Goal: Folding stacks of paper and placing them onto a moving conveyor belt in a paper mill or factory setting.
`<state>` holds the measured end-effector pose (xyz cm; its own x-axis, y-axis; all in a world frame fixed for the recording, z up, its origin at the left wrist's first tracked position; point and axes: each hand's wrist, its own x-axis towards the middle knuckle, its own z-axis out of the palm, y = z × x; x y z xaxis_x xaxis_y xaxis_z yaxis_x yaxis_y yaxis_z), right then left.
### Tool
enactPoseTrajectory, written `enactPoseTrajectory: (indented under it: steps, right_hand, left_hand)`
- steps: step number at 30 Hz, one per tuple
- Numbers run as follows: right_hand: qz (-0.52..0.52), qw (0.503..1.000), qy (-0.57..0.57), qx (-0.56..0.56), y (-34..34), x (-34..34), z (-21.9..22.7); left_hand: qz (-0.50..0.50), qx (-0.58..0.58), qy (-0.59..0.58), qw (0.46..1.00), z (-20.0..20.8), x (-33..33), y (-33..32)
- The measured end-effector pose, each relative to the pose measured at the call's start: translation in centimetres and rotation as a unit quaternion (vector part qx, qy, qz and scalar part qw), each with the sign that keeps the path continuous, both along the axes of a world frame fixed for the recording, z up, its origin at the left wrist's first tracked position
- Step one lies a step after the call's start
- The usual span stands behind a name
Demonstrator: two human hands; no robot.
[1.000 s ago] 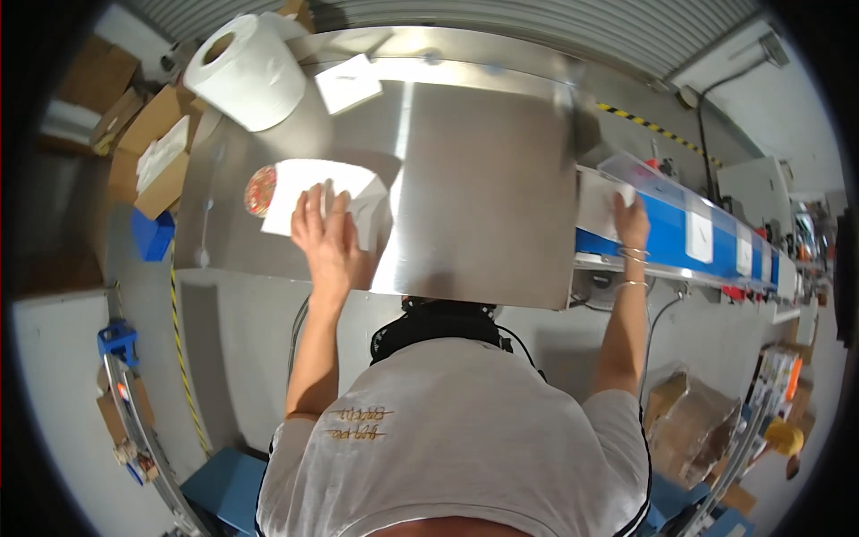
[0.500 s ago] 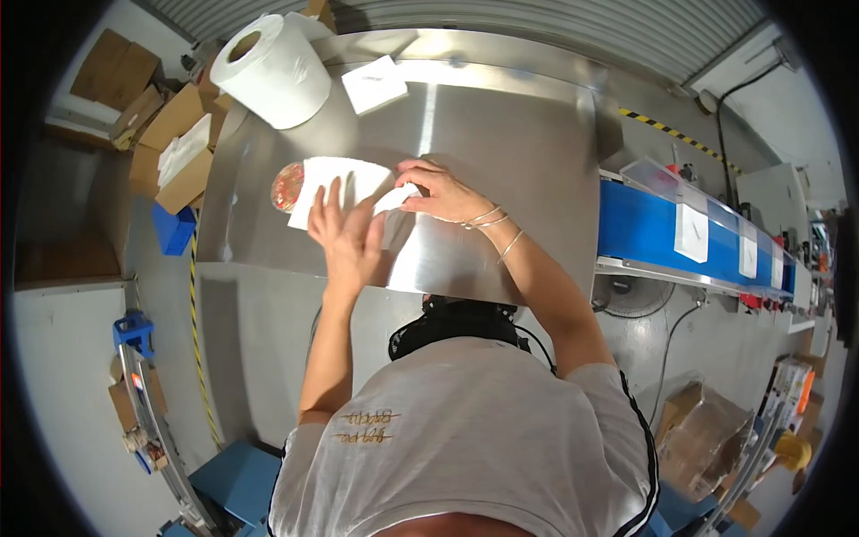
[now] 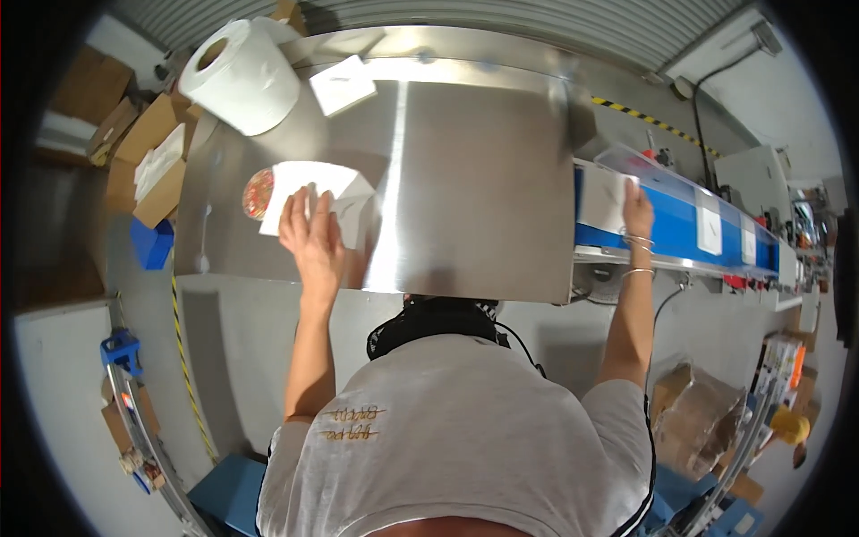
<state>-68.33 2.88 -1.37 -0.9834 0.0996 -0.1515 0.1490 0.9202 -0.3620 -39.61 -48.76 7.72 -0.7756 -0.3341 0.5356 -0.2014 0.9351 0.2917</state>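
Note:
My left hand (image 3: 313, 237) lies on a stack of flat white paper pieces (image 3: 335, 176), fingers stretched out and slightly apart. Just left of the stack, partly covered by it, is a round, flat thing with a red speckled pattern (image 3: 258, 194). Far to the right, my right hand (image 3: 637, 213) grips the right end of a flat white paper piece (image 3: 601, 199) over the near end of a blue conveyor belt (image 3: 667, 219). Whether that piece touches the belt, I cannot tell.
A big white roll (image 3: 246, 80) stands at the far left of the steel table (image 3: 483, 179), beside another flat white piece (image 3: 343, 87). More white pieces (image 3: 709, 230) lie along the belt, under a clear guard. Open cardboard boxes (image 3: 161, 192) and a blue bin (image 3: 152, 243) are at left.
My right hand has left the stack and swung right to the conveyor, carrying a white paper piece. My left hand has stayed on the stack. The whole view has shifted slightly.

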Motion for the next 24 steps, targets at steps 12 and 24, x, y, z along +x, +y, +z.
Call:
enactPoseTrajectory:
  steps: [12, 24]
  right_hand:
    - [0.438, 0.823, -0.021, -0.36, -34.2, 11.2, 8.6]
    - [0.429, 0.751, -0.163, -0.474, -36.7, 10.7, 5.2]
  left_hand:
    - [-0.023, 0.0, 0.022, 0.999, -0.2, 0.0, -0.2]
    - [-0.017, 0.011, 0.016, 1.0, 0.7, -0.4, -0.6]
